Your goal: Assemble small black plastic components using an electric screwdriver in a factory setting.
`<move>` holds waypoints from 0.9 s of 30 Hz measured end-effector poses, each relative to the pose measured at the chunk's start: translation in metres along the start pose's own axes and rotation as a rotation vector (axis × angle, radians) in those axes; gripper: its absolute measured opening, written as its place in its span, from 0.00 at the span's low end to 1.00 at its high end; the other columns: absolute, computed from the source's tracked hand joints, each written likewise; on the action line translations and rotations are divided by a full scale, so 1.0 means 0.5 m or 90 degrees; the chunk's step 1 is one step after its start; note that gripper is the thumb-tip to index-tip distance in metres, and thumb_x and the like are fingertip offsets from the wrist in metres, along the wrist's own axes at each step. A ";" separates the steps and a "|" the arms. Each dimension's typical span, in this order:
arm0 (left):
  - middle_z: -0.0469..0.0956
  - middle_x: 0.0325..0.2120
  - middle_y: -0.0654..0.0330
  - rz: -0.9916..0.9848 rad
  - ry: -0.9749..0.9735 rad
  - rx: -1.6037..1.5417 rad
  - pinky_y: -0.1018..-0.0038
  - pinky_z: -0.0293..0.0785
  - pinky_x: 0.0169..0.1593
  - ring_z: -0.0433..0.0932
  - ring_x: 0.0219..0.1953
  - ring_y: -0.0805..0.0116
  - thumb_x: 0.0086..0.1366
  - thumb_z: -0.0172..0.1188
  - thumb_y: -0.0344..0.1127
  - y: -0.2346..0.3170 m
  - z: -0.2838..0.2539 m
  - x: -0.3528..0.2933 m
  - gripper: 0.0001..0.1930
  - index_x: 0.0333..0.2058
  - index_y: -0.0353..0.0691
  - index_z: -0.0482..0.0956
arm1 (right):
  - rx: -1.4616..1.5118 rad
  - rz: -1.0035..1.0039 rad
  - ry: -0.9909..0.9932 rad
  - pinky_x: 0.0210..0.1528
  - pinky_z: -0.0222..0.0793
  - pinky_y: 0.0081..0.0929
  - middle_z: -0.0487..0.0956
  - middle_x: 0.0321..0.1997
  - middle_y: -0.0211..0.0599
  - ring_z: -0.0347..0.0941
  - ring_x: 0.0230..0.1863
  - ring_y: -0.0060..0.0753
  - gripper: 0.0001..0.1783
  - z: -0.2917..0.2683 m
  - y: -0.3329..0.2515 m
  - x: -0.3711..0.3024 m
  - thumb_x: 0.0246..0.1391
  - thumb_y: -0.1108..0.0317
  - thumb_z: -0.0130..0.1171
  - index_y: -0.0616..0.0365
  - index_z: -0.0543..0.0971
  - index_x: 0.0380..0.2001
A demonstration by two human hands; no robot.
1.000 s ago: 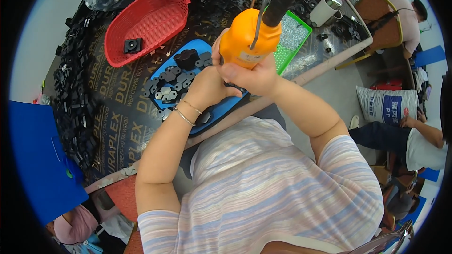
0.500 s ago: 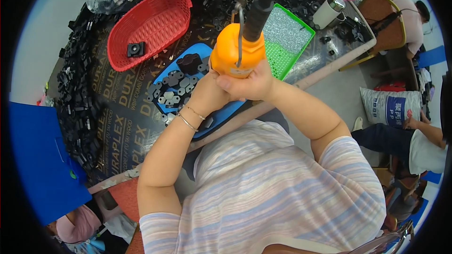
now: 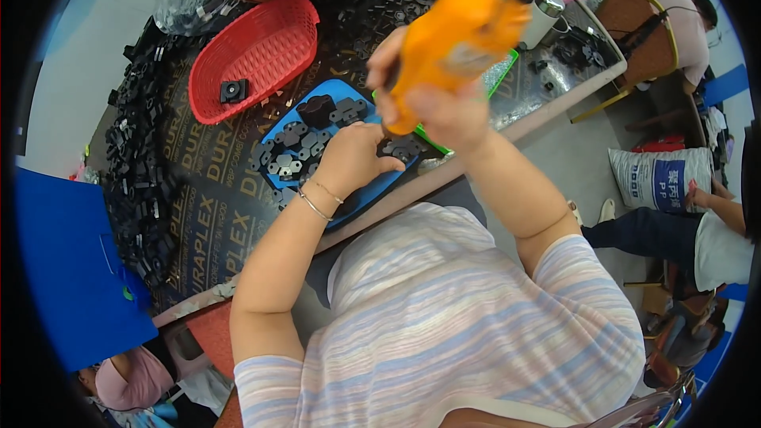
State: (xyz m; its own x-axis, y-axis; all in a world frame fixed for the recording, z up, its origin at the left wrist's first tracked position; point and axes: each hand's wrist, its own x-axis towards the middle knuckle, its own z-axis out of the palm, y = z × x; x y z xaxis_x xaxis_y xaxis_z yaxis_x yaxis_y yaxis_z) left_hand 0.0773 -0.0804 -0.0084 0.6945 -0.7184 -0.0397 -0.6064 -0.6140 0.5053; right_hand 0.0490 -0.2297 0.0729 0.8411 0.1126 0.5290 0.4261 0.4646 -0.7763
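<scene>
My right hand [image 3: 432, 103] grips an orange power screwdriver [image 3: 452, 36], raised and tilted above the blue tray [image 3: 349, 202]. The tool hangs from a dark cable at its top and looks blurred. My left hand [image 3: 353, 160] rests on the blue tray, fingers curled over small black plastic parts [image 3: 297, 147] that lie in it. A thin bracelet is on the left wrist. Whether the left fingers pinch a part is hidden.
A red basket [image 3: 261, 55] with one black part stands behind the tray. Heaps of black parts [image 3: 135, 166] cover the left of the dark table. A green tray [image 3: 499, 71], a white cup [image 3: 543, 16] and a blue board [image 3: 67, 269] are nearby. Other people sit at the right.
My right hand has lifted the orange screwdriver up and tilted it to the right. My left hand has let go of the tool and dropped onto the blue tray.
</scene>
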 end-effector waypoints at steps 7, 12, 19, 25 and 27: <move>0.77 0.29 0.56 0.156 0.175 0.039 0.67 0.70 0.40 0.74 0.34 0.56 0.38 0.71 0.37 0.033 -0.058 -0.036 0.23 0.37 0.41 0.77 | 0.030 -0.121 0.089 0.31 0.65 0.28 0.69 0.37 0.42 0.69 0.26 0.29 0.22 -0.093 -0.045 -0.039 0.49 0.57 0.56 0.60 0.67 0.42; 0.71 0.45 0.52 -0.008 0.457 0.251 0.62 0.65 0.48 0.68 0.46 0.53 0.37 0.72 0.39 -0.021 -0.226 -0.012 0.42 0.53 0.38 0.64 | -0.035 -0.128 0.183 0.32 0.64 0.27 0.70 0.36 0.41 0.69 0.26 0.29 0.21 -0.113 -0.047 -0.054 0.50 0.58 0.54 0.63 0.67 0.41; 0.70 0.46 0.56 0.007 0.203 0.233 0.59 0.54 0.56 0.65 0.51 0.58 0.39 0.71 0.42 -0.012 -0.103 0.002 0.30 0.44 0.39 0.73 | -0.131 -0.132 0.204 0.30 0.67 0.23 0.72 0.34 0.44 0.71 0.25 0.30 0.16 -0.132 -0.014 -0.048 0.48 0.72 0.55 0.66 0.67 0.40; 0.72 0.44 0.56 -0.036 0.202 0.244 0.51 0.49 0.58 0.65 0.51 0.59 0.40 0.69 0.39 -0.033 -0.065 0.023 0.20 0.35 0.41 0.79 | -0.184 -0.101 0.219 0.28 0.67 0.23 0.73 0.34 0.43 0.70 0.24 0.28 0.15 -0.134 0.012 -0.042 0.47 0.74 0.56 0.65 0.68 0.40; 0.75 0.39 0.56 -0.059 0.116 0.151 0.53 0.50 0.57 0.68 0.48 0.59 0.39 0.68 0.40 -0.001 -0.076 0.016 0.20 0.34 0.42 0.79 | -0.193 -0.108 0.209 0.28 0.67 0.22 0.73 0.34 0.43 0.70 0.24 0.28 0.15 -0.136 0.017 -0.044 0.47 0.73 0.57 0.65 0.68 0.40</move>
State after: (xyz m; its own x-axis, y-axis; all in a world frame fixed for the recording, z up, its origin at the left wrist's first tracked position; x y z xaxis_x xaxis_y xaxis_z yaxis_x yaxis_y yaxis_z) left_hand 0.0979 -0.0736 0.0240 0.7958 -0.5988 0.0902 -0.5962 -0.7486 0.2900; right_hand 0.0568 -0.2881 0.0316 0.7916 -0.2481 0.5584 0.6030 0.1694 -0.7795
